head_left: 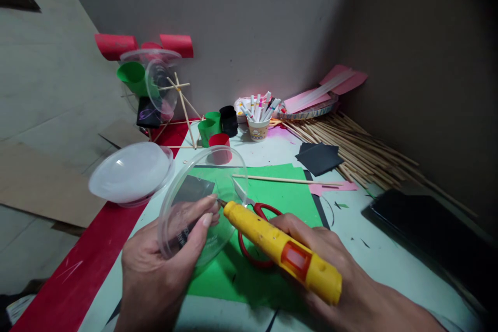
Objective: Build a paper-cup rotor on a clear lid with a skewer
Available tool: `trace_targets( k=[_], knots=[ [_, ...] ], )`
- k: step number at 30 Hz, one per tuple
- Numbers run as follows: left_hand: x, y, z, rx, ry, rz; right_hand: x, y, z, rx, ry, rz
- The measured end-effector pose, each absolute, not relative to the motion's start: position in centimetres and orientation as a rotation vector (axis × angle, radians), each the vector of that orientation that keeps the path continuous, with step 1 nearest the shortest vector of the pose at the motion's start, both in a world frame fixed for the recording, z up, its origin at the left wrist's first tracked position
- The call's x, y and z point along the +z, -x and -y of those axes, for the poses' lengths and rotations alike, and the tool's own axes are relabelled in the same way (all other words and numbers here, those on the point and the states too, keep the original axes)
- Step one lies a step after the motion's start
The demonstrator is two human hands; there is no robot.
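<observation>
My left hand (pixel 155 264) grips a clear round plastic lid (pixel 223 231), tilted on edge, with thumb and fingertips pinched at its middle. In my right hand (pixel 342 259) is a yellow glue gun (pixel 272 238) with an orange window in its body. Its metal nozzle points left and reaches the fingertips of my left hand; whether it touches the lid I cannot tell. Beneath both hands lie green sheets (pixel 280 181) and scissors (pixel 254 262) with red handles. Through the lid a dark square of paper (pixel 194 187) shows.
A wooden stick (pixel 288 180) crosses the green sheets. Behind stand a cup of markers (pixel 259 129) and green, black and red paper tubes (pixel 220 148). More sticks (pixel 350 145), black paper squares (pixel 319 158) and a black phone-like slab (pixel 431 233) lie right. Left are white lids (pixel 128 174) and a stick-and-tube structure (pixel 155 78).
</observation>
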State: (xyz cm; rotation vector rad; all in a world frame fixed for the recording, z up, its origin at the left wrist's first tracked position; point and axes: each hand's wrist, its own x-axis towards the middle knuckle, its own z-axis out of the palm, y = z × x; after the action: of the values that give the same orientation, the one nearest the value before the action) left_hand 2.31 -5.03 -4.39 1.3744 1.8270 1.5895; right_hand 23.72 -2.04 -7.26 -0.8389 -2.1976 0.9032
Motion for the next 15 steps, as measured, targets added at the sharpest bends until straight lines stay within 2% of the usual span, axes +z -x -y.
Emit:
trace_targets(
  k=[15],
  knots=[
    [-4.54, -2.02, 5.07, 1.558, -1.414, -1.858, -7.05, -23.68, 1.76, 0.876, 0.768, 2.158]
  ],
)
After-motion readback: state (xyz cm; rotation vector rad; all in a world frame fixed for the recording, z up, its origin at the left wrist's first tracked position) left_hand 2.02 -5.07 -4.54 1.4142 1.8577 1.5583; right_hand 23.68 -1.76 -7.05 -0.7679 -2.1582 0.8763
